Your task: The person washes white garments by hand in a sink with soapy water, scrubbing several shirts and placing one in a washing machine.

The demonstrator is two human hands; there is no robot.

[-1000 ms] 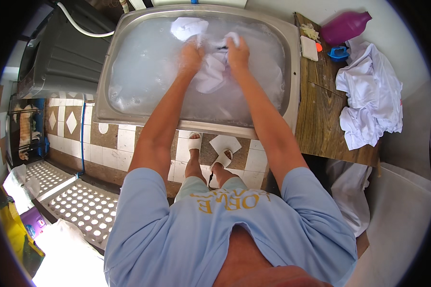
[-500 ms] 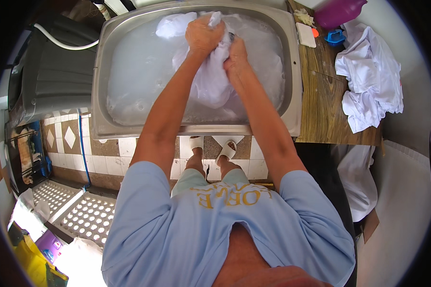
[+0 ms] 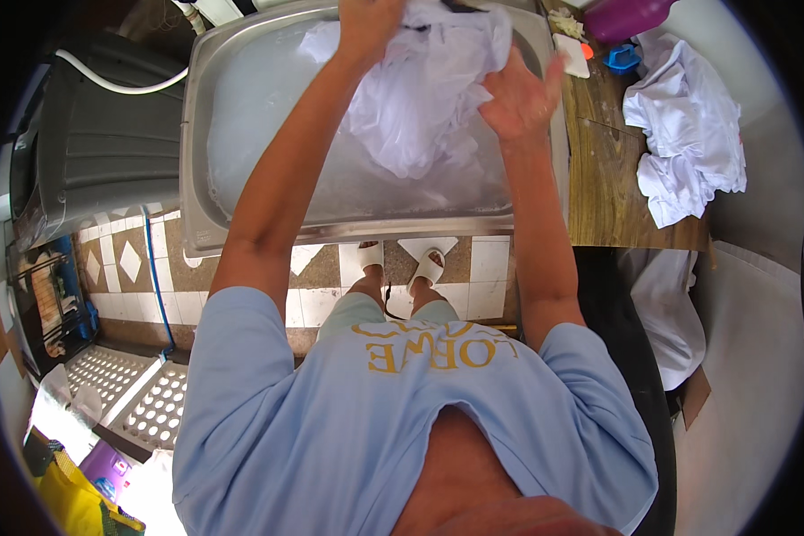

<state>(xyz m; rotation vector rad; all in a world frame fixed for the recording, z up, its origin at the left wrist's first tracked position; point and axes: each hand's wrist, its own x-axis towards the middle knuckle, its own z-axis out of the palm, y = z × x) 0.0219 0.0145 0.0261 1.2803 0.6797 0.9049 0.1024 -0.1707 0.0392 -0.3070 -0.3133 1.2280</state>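
Observation:
A wet white garment (image 3: 420, 107) is bunched up and partly lifted above the cloudy water in a steel sink (image 3: 196, 192). Dark patches show along its upper edge. My left hand (image 3: 371, 27) is closed on the garment's upper left part, with its fingertips cut off by the top of the picture. At the garment's right edge, my right hand (image 3: 524, 98) grips the cloth; its outer finger sticks out, and some fingers are hidden by fabric. Another pale piece of cloth (image 3: 320, 43) shows in the water left of the garment.
On the wooden counter (image 3: 598, 192) to the right lie crumpled white clothes (image 3: 683, 134), a blue brush (image 3: 623, 59), a white block (image 3: 570, 55) and a purple container (image 3: 625, 18). A dark grey plastic unit (image 3: 107, 134) stands left of the sink. A blue hose (image 3: 156, 277) runs along the tiled floor.
The garment has been raised and spread wider, toward the upper right. My left hand has moved up; my right hand has shifted right, to the garment's edge.

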